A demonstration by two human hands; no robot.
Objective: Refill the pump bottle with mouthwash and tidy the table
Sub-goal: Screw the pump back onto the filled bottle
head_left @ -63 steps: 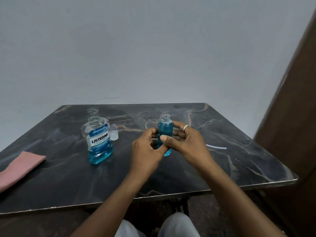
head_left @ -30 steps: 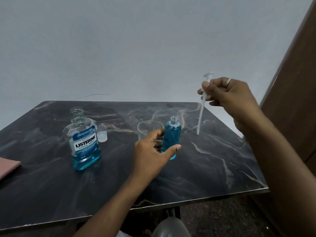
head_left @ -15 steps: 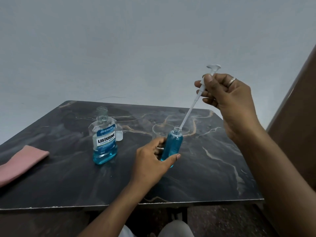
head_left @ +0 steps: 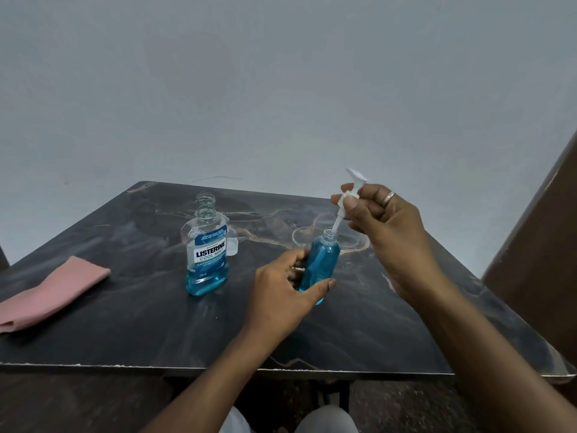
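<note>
With the left hand [head_left: 281, 289] gripping the full pump bottle [head_left: 321, 264] on the table [head_left: 125, 323] and the right hand [head_left: 384, 226] pinching the pump head [head_left: 351, 195], its tube tip inside the neck, feed the tube straight down, seat the collar squarely, then thread it without tilting the bottle.

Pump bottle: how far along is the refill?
Filling looks done: the pump bottle is blue nearly to the neck. In hand: left hand grips it, right hand feeds the pump tube in, not seated. Left: Listerine bottle uncapped; cap, glass and pink cloth on the table.
</note>
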